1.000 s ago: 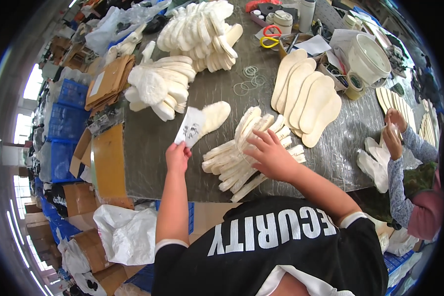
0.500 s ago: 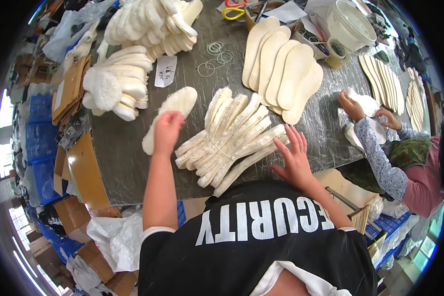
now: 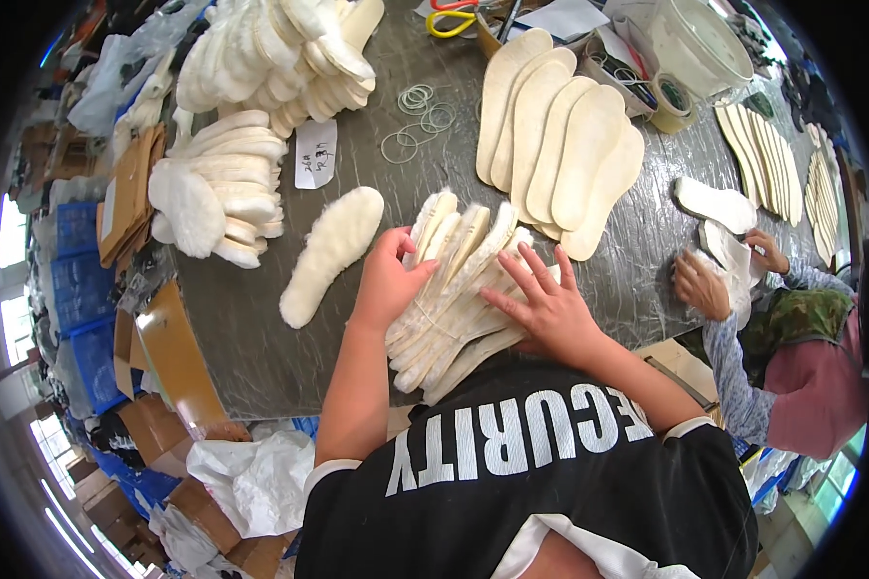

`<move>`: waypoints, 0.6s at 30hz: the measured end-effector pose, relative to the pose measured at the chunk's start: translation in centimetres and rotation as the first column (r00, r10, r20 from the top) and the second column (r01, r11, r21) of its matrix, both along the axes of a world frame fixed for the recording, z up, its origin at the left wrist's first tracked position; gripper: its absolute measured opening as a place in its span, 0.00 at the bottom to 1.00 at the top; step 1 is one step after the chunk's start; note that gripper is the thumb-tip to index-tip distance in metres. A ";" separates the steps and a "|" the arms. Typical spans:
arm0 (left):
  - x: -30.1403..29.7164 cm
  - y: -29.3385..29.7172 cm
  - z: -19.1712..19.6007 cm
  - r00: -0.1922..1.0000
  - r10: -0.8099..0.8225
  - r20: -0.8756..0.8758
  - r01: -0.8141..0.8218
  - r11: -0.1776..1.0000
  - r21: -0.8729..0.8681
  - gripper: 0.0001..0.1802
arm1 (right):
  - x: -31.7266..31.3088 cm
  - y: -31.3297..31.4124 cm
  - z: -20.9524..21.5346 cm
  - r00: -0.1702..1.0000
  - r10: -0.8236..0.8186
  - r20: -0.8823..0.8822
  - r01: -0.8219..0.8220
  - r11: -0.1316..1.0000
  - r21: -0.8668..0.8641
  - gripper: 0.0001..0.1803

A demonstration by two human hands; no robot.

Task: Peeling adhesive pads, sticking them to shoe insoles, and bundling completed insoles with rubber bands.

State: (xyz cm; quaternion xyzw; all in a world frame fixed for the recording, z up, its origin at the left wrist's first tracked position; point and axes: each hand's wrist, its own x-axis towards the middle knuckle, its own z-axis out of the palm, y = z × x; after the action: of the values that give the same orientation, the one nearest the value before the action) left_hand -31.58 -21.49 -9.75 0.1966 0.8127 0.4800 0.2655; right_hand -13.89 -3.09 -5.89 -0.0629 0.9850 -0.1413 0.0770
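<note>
A bundle of fleecy cream insoles, cinched round the middle by a thin band, fans out on the table close to my body. At its left side my left hand has curled fingers and thumb against the insoles. My right hand lies over the bundle's right side with fingers spread, pressing on it. One loose fleecy insole rests flat to the left, apart from both hands.
Fleecy insole stacks stand at left. Pale rubber bands and a paper label lie beyond the bundle. Flat cream insoles overlap at back right, near a plastic tub. A co-worker's hands handle white pieces at right.
My left hand has left the loose insole and come right to the bundle. My right hand has moved left onto it. The bundle looks narrower. A white insole now lies beyond the co-worker's hands.
</note>
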 end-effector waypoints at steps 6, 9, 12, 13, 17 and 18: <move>0.5 0.6 1.0 0.995 -0.026 -0.101 0.027 1.000 0.008 0.15 | 0.0 0.5 0.1 1.000 -0.010 0.012 0.010 1.000 -0.018 0.55; 0.7 0.7 0.6 0.971 -0.061 -0.231 0.052 0.998 -0.042 0.08 | 0.2 0.7 0.0 1.000 0.001 0.022 0.000 1.000 -0.016 0.54; 0.8 -0.1 -0.8 0.963 -0.093 -0.252 0.090 0.996 -0.026 0.10 | 0.5 0.5 -0.1 1.000 -0.011 0.017 0.012 0.999 -0.049 0.55; 0.7 -0.1 -1.0 0.967 -0.116 -0.228 0.106 0.993 -0.054 0.12 | 0.6 0.5 -0.3 1.000 -0.017 0.009 0.017 0.998 -0.057 0.54; 1.6 0.5 1.1 0.961 -0.201 -0.190 0.165 0.968 -0.189 0.18 | 0.9 0.5 0.0 1.000 -0.022 0.023 0.022 0.999 -0.041 0.52; 1.8 0.7 1.7 0.960 -0.206 -0.188 0.171 0.967 -0.190 0.18 | 1.0 0.4 0.0 0.999 -0.027 0.024 0.028 0.999 -0.042 0.52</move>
State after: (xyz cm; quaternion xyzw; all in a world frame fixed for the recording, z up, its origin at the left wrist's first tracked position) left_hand -29.81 -20.77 -8.09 0.2983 0.8516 0.3577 0.2405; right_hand -12.94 -2.65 -5.92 -0.0493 0.9815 -0.1639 0.0854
